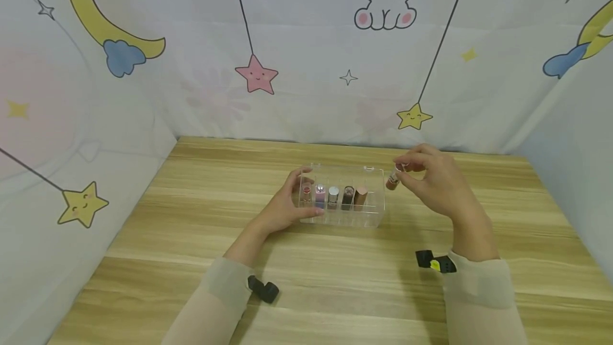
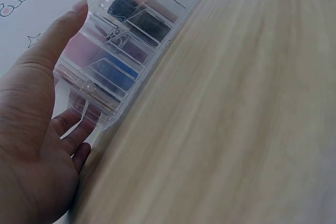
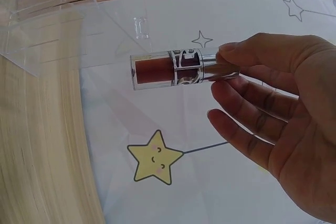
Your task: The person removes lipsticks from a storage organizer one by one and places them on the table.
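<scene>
A clear plastic lipstick organizer [image 1: 375, 219] sits on the wooden table, with several lipsticks [image 1: 348, 197] standing side by side in its compartments. The slots at its right end hold nothing. My left hand [image 1: 279, 211] grips the organizer by its left end, thumb along the front and fingers round the back; the left wrist view shows the same hand [image 2: 39, 129] beside the dividers. Just off the organizer's right end, my right hand [image 1: 433, 180] pinches a lipstick [image 3: 155, 71] by its shiny silver end. That lipstick has a clear, reddish-brown end pointing away from the fingers, tilted down.
The wood-grain table [image 1: 335, 286] spreads around the organizer on all sides. Behind it hangs a white cloth [image 1: 311, 111] printed with stars and moons, and more cloth closes off the left and right. A black wrist camera [image 1: 263, 288] sits on the left sleeve.
</scene>
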Available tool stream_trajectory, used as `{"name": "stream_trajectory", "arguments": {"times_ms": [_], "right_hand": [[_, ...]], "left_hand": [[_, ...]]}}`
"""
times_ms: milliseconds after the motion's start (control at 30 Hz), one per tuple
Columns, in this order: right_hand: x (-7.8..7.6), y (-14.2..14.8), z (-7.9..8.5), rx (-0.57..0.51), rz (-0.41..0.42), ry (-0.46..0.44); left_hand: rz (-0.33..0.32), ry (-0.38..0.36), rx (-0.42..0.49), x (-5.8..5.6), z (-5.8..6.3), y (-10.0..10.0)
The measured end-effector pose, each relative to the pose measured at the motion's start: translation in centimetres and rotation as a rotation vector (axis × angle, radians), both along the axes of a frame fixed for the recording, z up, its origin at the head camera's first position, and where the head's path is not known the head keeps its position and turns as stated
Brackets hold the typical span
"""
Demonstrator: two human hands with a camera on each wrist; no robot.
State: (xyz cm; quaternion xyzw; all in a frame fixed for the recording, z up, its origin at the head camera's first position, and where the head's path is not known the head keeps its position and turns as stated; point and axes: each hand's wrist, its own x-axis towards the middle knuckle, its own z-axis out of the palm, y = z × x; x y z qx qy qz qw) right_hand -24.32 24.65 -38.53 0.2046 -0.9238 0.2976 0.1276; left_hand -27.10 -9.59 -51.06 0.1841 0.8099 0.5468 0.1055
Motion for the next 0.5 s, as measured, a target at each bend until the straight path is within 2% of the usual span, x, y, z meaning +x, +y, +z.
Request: {"name": "stream_trajectory", "arguments": {"times_ms": [500], "right_hand": [[-0.42, 0.36, -0.42, 0.052, -0.01, -0.098]], "left_hand": [[0.001, 0.0, 0.004, -0.06, -0.09, 0.02]]}}
